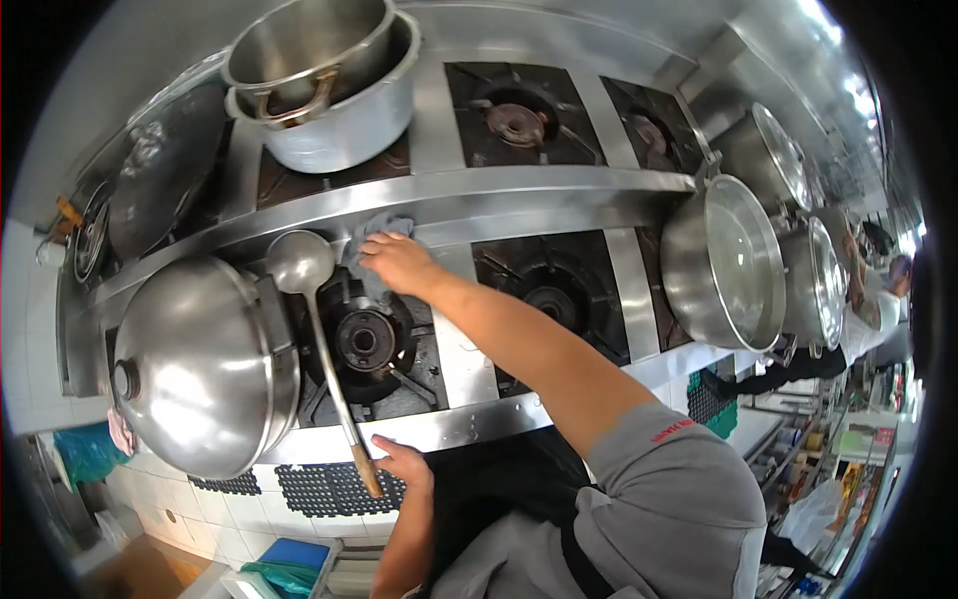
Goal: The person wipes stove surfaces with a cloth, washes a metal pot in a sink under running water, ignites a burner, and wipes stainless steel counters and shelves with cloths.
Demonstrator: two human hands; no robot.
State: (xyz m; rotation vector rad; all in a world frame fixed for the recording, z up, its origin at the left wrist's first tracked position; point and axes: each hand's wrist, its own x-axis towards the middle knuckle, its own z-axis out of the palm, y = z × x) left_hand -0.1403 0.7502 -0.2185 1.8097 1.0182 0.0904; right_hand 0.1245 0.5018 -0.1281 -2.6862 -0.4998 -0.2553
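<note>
Two hands, apart: the right hand (397,262) grips one cloth (371,238) behind one burner (365,340); the left hand (404,466), fingers spread, is beside the handle of one ladle (321,339). One domed lid (195,364) sits left; two nested pots (339,140) stand behind.

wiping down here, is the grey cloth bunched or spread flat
Bunched: the grey cloth is crumpled in folds under the right hand.

The stainless-steel worktop (469,377) with black burner grates (589,262) carries a domed silver lidded wok (200,369), nested silver metal pots (334,140), an open silver pot (699,255) and a crumpled grey cloth (383,224).
</note>
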